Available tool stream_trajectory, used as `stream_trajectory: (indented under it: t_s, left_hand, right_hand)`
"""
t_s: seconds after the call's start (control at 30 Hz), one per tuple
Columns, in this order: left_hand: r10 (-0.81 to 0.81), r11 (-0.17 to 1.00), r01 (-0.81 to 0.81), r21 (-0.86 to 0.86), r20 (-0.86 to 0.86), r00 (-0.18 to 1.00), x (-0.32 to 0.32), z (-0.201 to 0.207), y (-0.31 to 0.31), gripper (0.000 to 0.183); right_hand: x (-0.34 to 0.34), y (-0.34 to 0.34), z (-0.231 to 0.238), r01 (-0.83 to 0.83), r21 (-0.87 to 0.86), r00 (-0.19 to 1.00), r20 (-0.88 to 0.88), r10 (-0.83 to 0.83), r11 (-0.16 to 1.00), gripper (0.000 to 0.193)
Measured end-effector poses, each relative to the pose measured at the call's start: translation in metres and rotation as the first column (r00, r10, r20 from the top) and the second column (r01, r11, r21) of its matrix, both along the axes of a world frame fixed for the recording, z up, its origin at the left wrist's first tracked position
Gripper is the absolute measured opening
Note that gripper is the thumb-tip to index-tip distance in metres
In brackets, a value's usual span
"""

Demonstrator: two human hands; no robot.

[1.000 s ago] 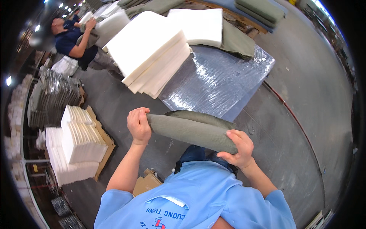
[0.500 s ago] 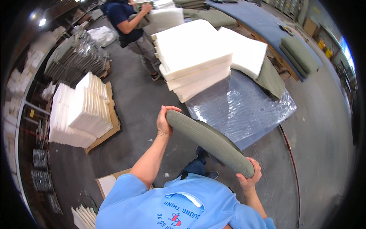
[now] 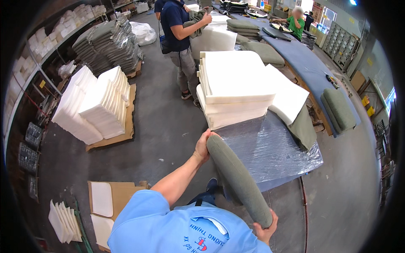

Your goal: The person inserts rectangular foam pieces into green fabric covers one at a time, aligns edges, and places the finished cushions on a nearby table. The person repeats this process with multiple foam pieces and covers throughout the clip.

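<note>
An olive-green cushion [image 3: 239, 179] is held on its edge in front of my body, slanting from upper left to lower right. My left hand [image 3: 203, 146] grips its far end, fingers wrapped round the corner. At the near end my right hand [image 3: 266, 228] is closed on the opposite corner. Just beyond the cushion is a work surface [image 3: 261, 145] wrapped in shiny clear plastic. White foam slabs [image 3: 236, 78] are stacked on its far part. Another foam slab [image 3: 289, 95] lies beside them over an olive-green cloth [image 3: 303, 128], which hangs near the right edge.
On the left, white foam piles [image 3: 99, 105] stand on cardboard, with plastic-wrapped green cushions [image 3: 105, 44] behind. A co-worker in dark blue [image 3: 177, 29] handles green cloth. A long blue-topped table [image 3: 303, 63] carries folded green cushions [image 3: 337, 109]. A hose [image 3: 304, 211] crosses the floor.
The cushion has turned steeper, its near end swinging down and towards me in my right hand. My left hand has shifted right and down. The view has tilted up, showing more of the room.
</note>
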State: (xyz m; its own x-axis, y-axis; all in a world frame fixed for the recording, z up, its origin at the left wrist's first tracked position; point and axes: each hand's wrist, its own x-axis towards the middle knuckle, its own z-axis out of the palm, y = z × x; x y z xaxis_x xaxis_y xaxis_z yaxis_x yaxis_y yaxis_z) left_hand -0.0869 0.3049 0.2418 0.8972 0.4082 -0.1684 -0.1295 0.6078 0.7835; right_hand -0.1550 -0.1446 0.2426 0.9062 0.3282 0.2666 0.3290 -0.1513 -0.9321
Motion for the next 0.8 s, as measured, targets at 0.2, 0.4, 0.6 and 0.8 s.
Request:
stream_trajectory:
  t_s: [0.2, 0.4, 0.6, 0.8]
  left_hand:
    - [-0.081, 0.957, 0.042, 0.288, 0.127, 0.989, 0.022, 0.04, -0.037, 0.058]
    - [-0.006, 0.74, -0.132, 0.66, 0.202, 0.979, 0.027, 0.072, -0.062, 0.055]
    - [0.2, 0.599, -0.381, 0.704, 0.329, 0.923, 0.035, 0.068, -0.091, 0.049]
    - [0.321, 0.57, -0.43, 0.7, 0.292, 0.901, 0.053, 0.054, -0.073, 0.05]
  right_hand:
    - [-0.02, -0.018, 0.026, 0.083, -0.245, 0.966, -0.217, -0.138, 0.966, 0.083]
    - [-0.018, -0.019, 0.022, 0.213, -0.279, 0.931, -0.233, -0.281, 0.936, 0.08]
    - [-0.015, -0.032, -0.001, 0.26, -0.234, 0.953, -0.095, -0.288, 0.937, 0.075]
    - [0.021, -0.023, 0.006, 0.244, -0.32, 0.918, -0.23, -0.325, 0.916, 0.076]
